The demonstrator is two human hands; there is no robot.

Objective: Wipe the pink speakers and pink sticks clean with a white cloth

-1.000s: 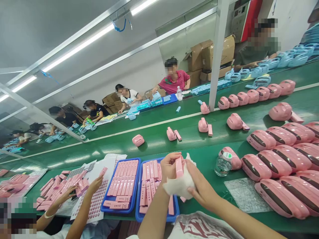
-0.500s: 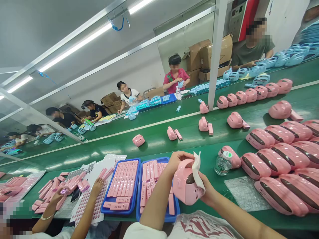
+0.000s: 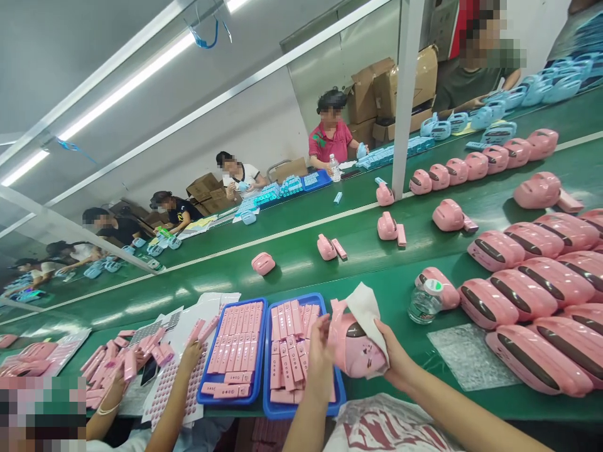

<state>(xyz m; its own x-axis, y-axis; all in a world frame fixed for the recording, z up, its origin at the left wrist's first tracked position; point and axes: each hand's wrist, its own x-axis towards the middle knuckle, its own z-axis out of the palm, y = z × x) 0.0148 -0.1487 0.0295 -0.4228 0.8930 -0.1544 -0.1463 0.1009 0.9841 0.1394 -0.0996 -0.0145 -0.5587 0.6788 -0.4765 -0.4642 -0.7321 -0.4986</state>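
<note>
A glossy pink plastic housing (image 3: pixel 354 353) with a handle loop, a dark window strip and a small printed face is held above the near edge of the bench. My left hand (image 3: pixel 320 358), slightly blurred, is closed against its left side by the handle. At the other side, my right hand (image 3: pixel 394 353) grips a white cloth (image 3: pixel 364 306) against the housing, its fingers partly hidden behind it. The cloth drapes over the top and right of the housing. Just left of my left hand stands a blue tray (image 3: pixel 277 409) holding pink button strips.
A second blue tray (image 3: pixel 203 397) stands further left, beside a co-worker's hands (image 3: pixel 191 355) and loose pink strips. To the right are a clear bottle (image 3: pixel 424 302), bubble wrap (image 3: pixel 471 356) and rows of pink housings (image 3: pixel 537 361). Spaced housings lie on the green conveyor (image 3: pixel 301 248).
The housing has turned so its printed face shows more. My left hand has moved from the top handle down to the left side, and the cloth now spreads wider over the top.
</note>
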